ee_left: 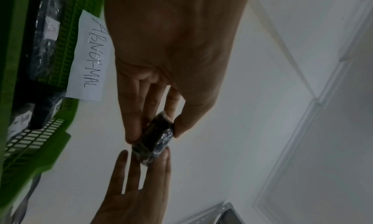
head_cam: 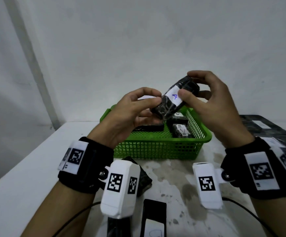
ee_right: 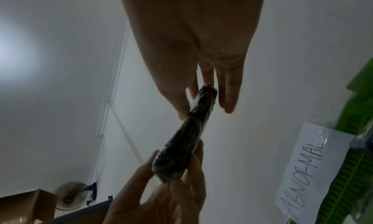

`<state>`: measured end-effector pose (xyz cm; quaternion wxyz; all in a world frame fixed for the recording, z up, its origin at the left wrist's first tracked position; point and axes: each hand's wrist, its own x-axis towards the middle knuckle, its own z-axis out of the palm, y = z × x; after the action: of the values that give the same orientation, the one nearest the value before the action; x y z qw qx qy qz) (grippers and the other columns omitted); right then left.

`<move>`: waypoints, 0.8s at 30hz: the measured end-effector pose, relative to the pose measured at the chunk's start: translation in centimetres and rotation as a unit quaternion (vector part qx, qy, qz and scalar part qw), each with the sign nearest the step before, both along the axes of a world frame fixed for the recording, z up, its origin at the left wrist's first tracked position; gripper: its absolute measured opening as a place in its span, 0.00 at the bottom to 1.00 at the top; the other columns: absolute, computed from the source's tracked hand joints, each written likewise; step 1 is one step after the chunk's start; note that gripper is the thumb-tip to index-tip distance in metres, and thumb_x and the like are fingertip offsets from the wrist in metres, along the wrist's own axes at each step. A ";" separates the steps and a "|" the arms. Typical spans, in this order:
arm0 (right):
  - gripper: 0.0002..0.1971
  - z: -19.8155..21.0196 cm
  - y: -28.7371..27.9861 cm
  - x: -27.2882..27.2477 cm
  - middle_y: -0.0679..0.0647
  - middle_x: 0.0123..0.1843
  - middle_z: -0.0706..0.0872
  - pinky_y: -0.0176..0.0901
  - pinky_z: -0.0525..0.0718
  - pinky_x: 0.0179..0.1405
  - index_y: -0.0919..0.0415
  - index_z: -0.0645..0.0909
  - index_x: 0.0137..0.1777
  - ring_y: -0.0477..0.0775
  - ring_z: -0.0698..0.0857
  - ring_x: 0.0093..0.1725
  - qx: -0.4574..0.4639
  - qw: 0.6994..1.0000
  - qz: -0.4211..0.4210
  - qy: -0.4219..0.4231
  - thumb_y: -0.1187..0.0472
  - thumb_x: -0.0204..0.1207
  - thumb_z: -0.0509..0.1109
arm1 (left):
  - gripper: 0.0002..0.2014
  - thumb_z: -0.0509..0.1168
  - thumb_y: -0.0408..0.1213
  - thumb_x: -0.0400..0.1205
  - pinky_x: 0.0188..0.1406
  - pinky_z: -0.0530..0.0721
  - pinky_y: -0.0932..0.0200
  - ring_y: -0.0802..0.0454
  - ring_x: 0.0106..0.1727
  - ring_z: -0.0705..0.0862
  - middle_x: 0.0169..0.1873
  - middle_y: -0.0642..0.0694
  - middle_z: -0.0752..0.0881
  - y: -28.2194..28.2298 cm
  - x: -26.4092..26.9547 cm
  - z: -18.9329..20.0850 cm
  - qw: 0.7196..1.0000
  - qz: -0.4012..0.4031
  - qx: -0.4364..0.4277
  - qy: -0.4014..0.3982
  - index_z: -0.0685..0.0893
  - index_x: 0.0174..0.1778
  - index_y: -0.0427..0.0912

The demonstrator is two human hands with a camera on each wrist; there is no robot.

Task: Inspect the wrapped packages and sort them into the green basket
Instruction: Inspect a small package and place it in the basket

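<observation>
Package [head_cam: 174, 98] pinched at both ends, left hand [head_cam: 132, 115] and right hand [head_cam: 212, 106], above basket [head_cam: 156, 149].
Best turned slowly, label [head_cam: 173, 97] kept uncovered, all faces checked before dropping.

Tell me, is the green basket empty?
Not empty. The basket already holds black wrapped packages. Both hands, left hand and right hand, hold another package above it.

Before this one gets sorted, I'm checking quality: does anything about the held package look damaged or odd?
No damage shows. The package, pinched at its ends by the left hand and right hand above the basket, has wrinkled wrap and a white label marked A. The basket's sign reads ABNORMAL.
</observation>
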<state>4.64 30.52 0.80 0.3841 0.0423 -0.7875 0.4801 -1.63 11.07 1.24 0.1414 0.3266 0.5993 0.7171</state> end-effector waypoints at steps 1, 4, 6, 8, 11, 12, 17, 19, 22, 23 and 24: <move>0.32 0.0 -0.1 0.1 0.44 0.73 0.81 0.53 0.87 0.66 0.43 0.75 0.78 0.47 0.86 0.66 0.017 0.999 0.012 -0.024 0.45 0.75 0.80 | 0.12 0.73 0.39 0.71 0.34 0.90 0.61 0.49 0.33 0.89 0.41 0.43 0.90 0.1 -0.1 -0.1 1.000 0.014 0.010 0.001 0.83 0.49 0.43; 0.57 0.0 -0.4 0.3 0.39 0.82 0.69 0.46 0.77 0.72 0.33 0.57 0.87 0.45 0.76 0.77 0.073 0.989 0.068 -0.110 0.32 0.58 0.81 | 0.11 0.73 0.42 0.71 0.35 0.88 0.63 0.50 0.35 0.88 0.40 0.45 0.90 0.1 -0.1 -0.1 0.999 0.044 0.021 0.011 0.83 0.45 0.43; 0.64 -0.1 -0.7 0.4 0.39 0.81 0.68 0.44 0.72 0.74 0.33 0.51 0.88 0.44 0.73 0.79 0.092 0.984 0.078 -0.129 0.29 0.51 0.80 | 0.12 0.71 0.46 0.72 0.37 0.87 0.64 0.51 0.35 0.88 0.40 0.48 0.90 0.1 0.1 0.1 0.999 0.043 0.010 0.026 0.84 0.46 0.43; 0.63 -0.3 -0.7 0.2 0.43 0.82 0.71 0.46 0.72 0.75 0.34 0.54 0.88 0.45 0.73 0.80 0.062 0.986 0.083 -0.130 0.28 0.52 0.82 | 0.11 0.67 0.46 0.78 0.38 0.88 0.65 0.53 0.37 0.89 0.42 0.50 0.90 0.0 0.3 0.3 0.999 0.037 0.009 0.036 0.86 0.49 0.42; 0.55 -0.4 -0.3 -0.2 0.45 0.77 0.80 0.58 0.77 0.77 0.36 0.63 0.85 0.48 0.81 0.75 -0.030 0.978 0.145 -0.148 0.31 0.56 0.82 | 0.09 0.63 0.34 0.85 0.40 0.89 0.63 0.52 0.42 0.89 0.50 0.47 0.90 -0.3 0.6 0.6 0.999 0.011 0.026 0.044 0.87 0.57 0.43; 0.51 -0.4 -0.2 -0.3 0.45 0.74 0.83 0.63 0.78 0.76 0.38 0.66 0.83 0.48 0.84 0.72 -0.057 0.971 0.171 -0.157 0.32 0.57 0.79 | 0.11 0.63 0.32 0.85 0.40 0.89 0.62 0.51 0.43 0.89 0.52 0.46 0.89 -0.3 0.7 0.6 0.998 0.001 0.024 0.061 0.86 0.61 0.44; 0.41 -0.7 -0.4 -0.1 0.47 0.68 0.90 0.63 0.80 0.71 0.45 0.75 0.77 0.50 0.89 0.67 -0.105 0.945 0.253 -0.178 0.33 0.62 0.70 | 0.24 0.73 0.31 0.81 0.48 0.91 0.50 0.46 0.45 0.91 0.58 0.37 0.81 0.0 0.9 0.2 0.976 0.032 -0.056 0.210 0.81 0.73 0.51; 0.40 -0.8 -0.8 -0.1 0.48 0.65 0.91 0.62 0.81 0.69 0.48 0.78 0.75 0.49 0.90 0.64 -0.110 0.947 0.252 -0.166 0.33 0.62 0.68 | 0.24 0.75 0.33 0.79 0.52 0.92 0.43 0.47 0.44 0.91 0.59 0.38 0.79 0.2 0.8 0.0 0.962 0.063 -0.060 0.257 0.82 0.71 0.55; 0.36 -0.8 -1.0 -0.6 0.51 0.59 0.93 0.60 0.83 0.65 0.50 0.81 0.67 0.53 0.91 0.59 -0.145 0.963 0.202 -0.109 0.33 0.60 0.66 | 0.21 0.73 0.33 0.81 0.55 0.91 0.41 0.46 0.45 0.90 0.58 0.41 0.78 0.2 0.7 -0.1 0.962 0.087 -0.043 0.256 0.84 0.71 0.51; 0.33 -0.7 -0.9 -0.7 0.50 0.55 0.94 0.58 0.83 0.62 0.48 0.81 0.64 0.53 0.91 0.55 -0.161 0.966 0.182 -0.084 0.34 0.60 0.66 | 0.20 0.70 0.31 0.83 0.55 0.91 0.45 0.46 0.46 0.90 0.58 0.40 0.77 0.2 0.8 0.0 0.965 0.082 -0.035 0.245 0.84 0.72 0.47; 0.30 -0.7 -0.7 -0.8 0.48 0.52 0.93 0.58 0.82 0.60 0.46 0.80 0.62 0.52 0.91 0.53 -0.163 0.970 0.170 -0.065 0.35 0.60 0.67 | 0.18 0.68 0.31 0.85 0.55 0.90 0.48 0.46 0.47 0.91 0.57 0.40 0.77 0.2 0.9 0.1 0.969 0.073 -0.027 0.234 0.84 0.72 0.45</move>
<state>3.87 29.84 0.09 0.2464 0.0806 -0.7031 0.6621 -0.76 11.23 1.31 -0.0463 0.4366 0.6569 0.6129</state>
